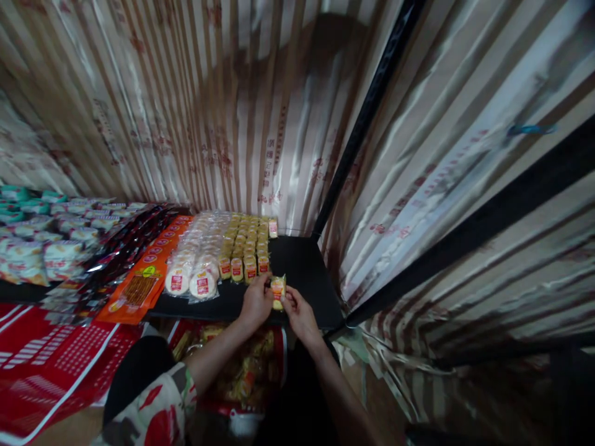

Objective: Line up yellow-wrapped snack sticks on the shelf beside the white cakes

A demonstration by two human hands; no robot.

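Between my two hands is a small yellow snack packet (278, 290) with a red and white label, held over the front edge of the black shelf (304, 266). My left hand (256, 303) pinches its left side, and my right hand (300, 313) grips its right edge. Just behind them, rows of matching yellow packets (244, 248) stand on the shelf. One packet (273, 228) at the back right shows a red label. Left of these rows lie clear-wrapped round white crackers (202, 282) in two long rows.
Orange snack bags (139, 279), dark shiny packets (125, 241) and white bags (65, 257) line the shelf leftward. Below are a red basket (284, 353) of yellow packets and another red basket (60, 359). Black frame posts (362, 118) and striped sheeting (186, 93) enclose the shelf.
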